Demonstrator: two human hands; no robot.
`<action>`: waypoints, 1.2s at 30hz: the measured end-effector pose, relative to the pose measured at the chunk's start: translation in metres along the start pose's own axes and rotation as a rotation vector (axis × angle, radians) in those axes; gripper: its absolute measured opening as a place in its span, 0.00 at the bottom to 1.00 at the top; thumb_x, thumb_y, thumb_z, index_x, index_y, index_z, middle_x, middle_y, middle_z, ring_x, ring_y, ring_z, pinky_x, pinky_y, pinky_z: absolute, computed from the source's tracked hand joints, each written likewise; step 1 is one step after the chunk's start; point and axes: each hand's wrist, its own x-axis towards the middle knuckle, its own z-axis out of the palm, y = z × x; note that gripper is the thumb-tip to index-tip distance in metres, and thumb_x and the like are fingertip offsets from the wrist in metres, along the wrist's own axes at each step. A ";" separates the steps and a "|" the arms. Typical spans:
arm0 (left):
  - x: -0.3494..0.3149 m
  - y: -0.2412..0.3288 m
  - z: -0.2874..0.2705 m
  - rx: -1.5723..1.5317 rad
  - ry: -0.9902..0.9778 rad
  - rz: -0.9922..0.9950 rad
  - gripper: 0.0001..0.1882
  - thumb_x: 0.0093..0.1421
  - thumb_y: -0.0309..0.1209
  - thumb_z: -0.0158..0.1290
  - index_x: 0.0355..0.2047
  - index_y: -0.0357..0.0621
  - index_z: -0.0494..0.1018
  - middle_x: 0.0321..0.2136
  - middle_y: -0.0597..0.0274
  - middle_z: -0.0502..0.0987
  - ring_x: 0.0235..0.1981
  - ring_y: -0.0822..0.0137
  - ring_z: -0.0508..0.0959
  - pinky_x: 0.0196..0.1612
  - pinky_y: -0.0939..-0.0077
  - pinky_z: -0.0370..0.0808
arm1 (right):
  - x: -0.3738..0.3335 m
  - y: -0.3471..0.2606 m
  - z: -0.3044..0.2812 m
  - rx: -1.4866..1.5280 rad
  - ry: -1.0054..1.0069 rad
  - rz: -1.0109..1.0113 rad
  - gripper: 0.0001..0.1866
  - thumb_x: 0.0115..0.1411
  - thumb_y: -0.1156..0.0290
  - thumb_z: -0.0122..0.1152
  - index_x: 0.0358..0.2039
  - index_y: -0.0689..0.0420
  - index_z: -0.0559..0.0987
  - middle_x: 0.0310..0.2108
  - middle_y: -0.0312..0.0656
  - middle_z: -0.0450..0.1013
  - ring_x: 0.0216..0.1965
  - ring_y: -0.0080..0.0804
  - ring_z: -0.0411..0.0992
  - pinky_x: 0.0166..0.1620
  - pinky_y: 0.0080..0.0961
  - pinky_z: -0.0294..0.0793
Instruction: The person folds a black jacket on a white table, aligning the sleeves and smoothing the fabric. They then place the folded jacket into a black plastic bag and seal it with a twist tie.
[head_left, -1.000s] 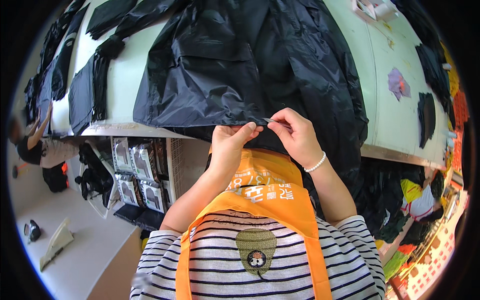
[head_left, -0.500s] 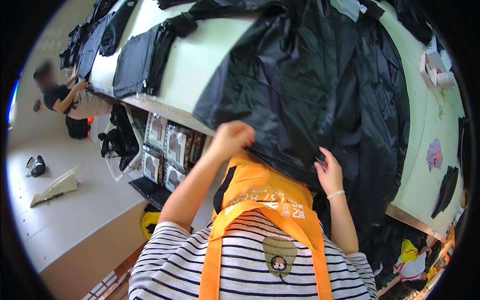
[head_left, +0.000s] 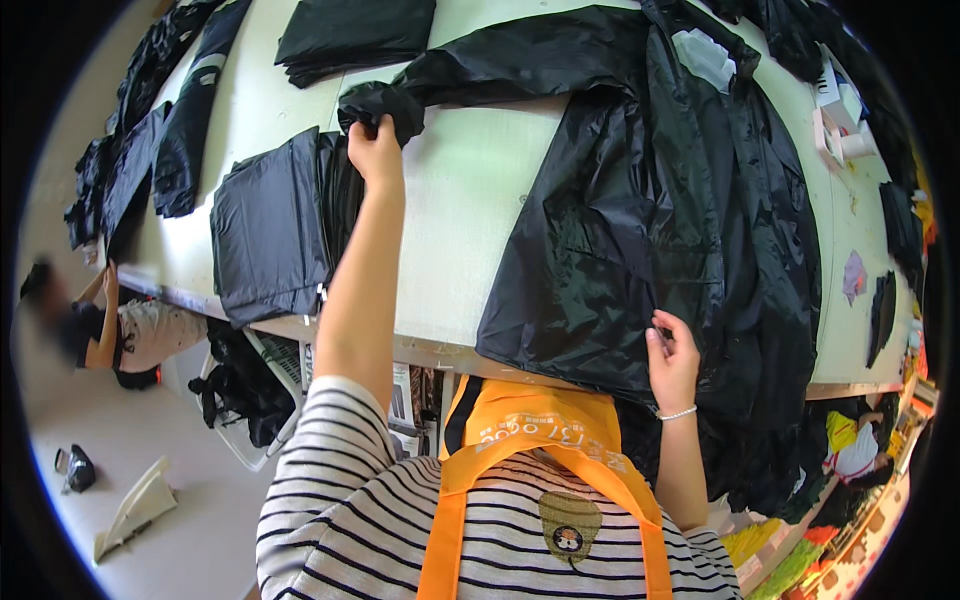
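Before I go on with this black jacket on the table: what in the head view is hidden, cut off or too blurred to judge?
- Left hand: its fingertips are buried in the bunched sleeve cuff, so the grip is unclear.
- Black jacket: its hem hangs over the table edge behind the orange apron.
- Right hand: only its back shows; whether it pinches or presses is unclear.
- Folded stack: piece count unreadable.
- Person at left: blurred.

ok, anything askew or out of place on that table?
Nothing damaged or spilled. The black jacket hangs over the table's near edge; the left hand grips its sleeve cuff, the right hand rests on its hem.
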 end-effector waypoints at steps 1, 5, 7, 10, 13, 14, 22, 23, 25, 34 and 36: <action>-0.015 0.009 0.002 0.020 -0.057 0.101 0.11 0.55 0.27 0.57 0.31 0.32 0.70 0.24 0.58 0.74 0.26 0.71 0.69 0.33 0.75 0.69 | 0.004 -0.013 0.010 0.032 -0.017 0.017 0.14 0.60 0.77 0.57 0.47 0.61 0.75 0.41 0.38 0.74 0.38 0.19 0.72 0.41 0.14 0.71; -0.123 0.058 -0.017 0.167 -0.293 0.270 0.18 0.51 0.22 0.58 0.44 0.36 0.70 0.35 0.54 0.76 0.38 0.64 0.76 0.45 0.74 0.70 | 0.042 -0.058 0.047 0.320 -0.055 -0.008 0.14 0.61 0.77 0.56 0.48 0.63 0.74 0.43 0.41 0.75 0.42 0.20 0.73 0.44 0.15 0.71; -0.173 0.072 -0.030 0.110 -0.379 0.181 0.20 0.47 0.18 0.56 0.43 0.37 0.71 0.33 0.55 0.76 0.35 0.65 0.76 0.42 0.75 0.71 | 0.067 -0.083 0.067 0.450 -0.053 -0.065 0.15 0.59 0.77 0.59 0.48 0.64 0.74 0.43 0.41 0.75 0.38 0.18 0.73 0.42 0.14 0.72; -0.228 0.087 -0.048 0.025 -0.527 0.017 0.18 0.46 0.19 0.56 0.40 0.38 0.72 0.32 0.54 0.76 0.33 0.58 0.77 0.40 0.71 0.72 | 0.092 -0.124 0.088 0.431 -0.161 -0.115 0.19 0.56 0.75 0.64 0.48 0.65 0.74 0.42 0.42 0.76 0.36 0.18 0.73 0.40 0.14 0.72; -0.248 0.091 -0.066 0.020 -0.673 -0.017 0.19 0.49 0.23 0.62 0.42 0.36 0.72 0.36 0.53 0.78 0.38 0.59 0.77 0.44 0.70 0.72 | 0.103 -0.124 0.106 0.220 -0.217 -0.121 0.11 0.56 0.76 0.64 0.38 0.65 0.77 0.32 0.33 0.76 0.24 0.09 0.61 0.29 0.09 0.63; -0.250 0.093 -0.069 0.012 -0.702 0.012 0.18 0.47 0.23 0.62 0.40 0.36 0.72 0.35 0.52 0.77 0.35 0.53 0.76 0.41 0.68 0.72 | 0.104 -0.112 0.108 0.257 -0.241 -0.069 0.09 0.56 0.76 0.64 0.36 0.65 0.77 0.31 0.32 0.75 0.24 0.10 0.63 0.30 0.10 0.64; -0.175 0.074 -0.107 -0.019 -0.750 0.315 0.06 0.52 0.22 0.53 0.19 0.39 0.73 0.20 0.57 0.76 0.22 0.60 0.75 0.27 0.70 0.70 | 0.071 -0.097 0.067 0.733 -0.410 0.232 0.06 0.61 0.71 0.59 0.33 0.60 0.77 0.25 0.24 0.67 0.24 0.07 0.58 0.27 0.08 0.57; -0.163 0.080 -0.104 0.114 -0.706 0.272 0.06 0.53 0.21 0.52 0.19 0.39 0.73 0.19 0.58 0.76 0.20 0.61 0.74 0.26 0.70 0.68 | 0.066 -0.101 0.066 0.670 -0.352 0.191 0.06 0.61 0.71 0.60 0.33 0.60 0.77 0.25 0.24 0.67 0.23 0.07 0.58 0.27 0.08 0.57; -0.136 0.095 -0.076 0.094 -0.701 0.352 0.03 0.53 0.24 0.55 0.28 0.37 0.75 0.28 0.55 0.77 0.30 0.58 0.76 0.34 0.70 0.71 | 0.059 -0.105 0.063 0.588 -0.300 0.121 0.06 0.61 0.71 0.60 0.35 0.60 0.78 0.25 0.23 0.67 0.23 0.07 0.57 0.27 0.08 0.56; -0.129 0.136 -0.004 -0.144 -1.490 -0.350 0.12 0.58 0.30 0.54 0.37 0.35 0.78 0.34 0.60 0.79 0.39 0.70 0.76 0.45 0.76 0.70 | 0.051 -0.117 0.048 0.402 -0.171 -0.112 0.06 0.56 0.77 0.64 0.35 0.62 0.78 0.29 0.28 0.70 0.24 0.10 0.60 0.29 0.09 0.62; -0.134 0.138 -0.002 -0.181 -1.458 -0.576 0.11 0.59 0.30 0.52 0.36 0.34 0.78 0.33 0.63 0.80 0.35 0.76 0.75 0.40 0.81 0.70 | 0.048 -0.128 0.052 0.242 0.079 -0.293 0.08 0.53 0.81 0.65 0.35 0.63 0.78 0.33 0.31 0.71 0.24 0.12 0.63 0.30 0.11 0.66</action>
